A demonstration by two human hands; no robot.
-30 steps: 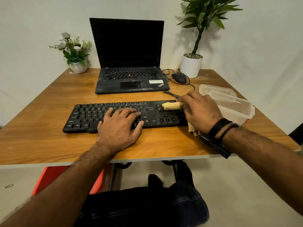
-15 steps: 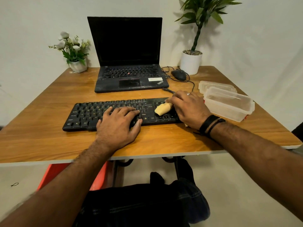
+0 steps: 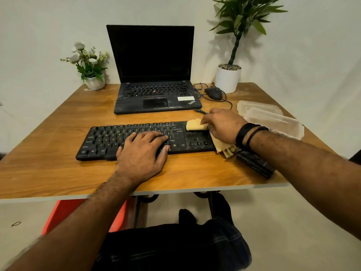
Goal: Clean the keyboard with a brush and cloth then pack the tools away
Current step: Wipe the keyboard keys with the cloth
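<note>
A black keyboard [image 3: 121, 137] lies across the middle of the wooden table. My left hand [image 3: 143, 153] rests flat on its middle keys, fingers spread. My right hand [image 3: 222, 126] grips a folded yellow cloth [image 3: 195, 125] and presses it on the keyboard's upper right corner; the cloth's loose tail hangs out below my palm at the keyboard's right end. A thin dark brush [image 3: 200, 111] lies on the table just behind my right hand, mostly hidden by it.
A black laptop [image 3: 156, 98] stands open behind the keyboard, with a mouse [image 3: 214, 93] and cable to its right. A clear plastic container [image 3: 273, 122] and its lid [image 3: 257, 106] sit at the right. A black object [image 3: 256, 165] lies under my right wrist. Two potted plants stand at the back.
My right hand wiped the cloth leftward and toward me over the right-hand keys, then back up to the keyboard's upper right corner. My left hand stayed on the middle keys.
</note>
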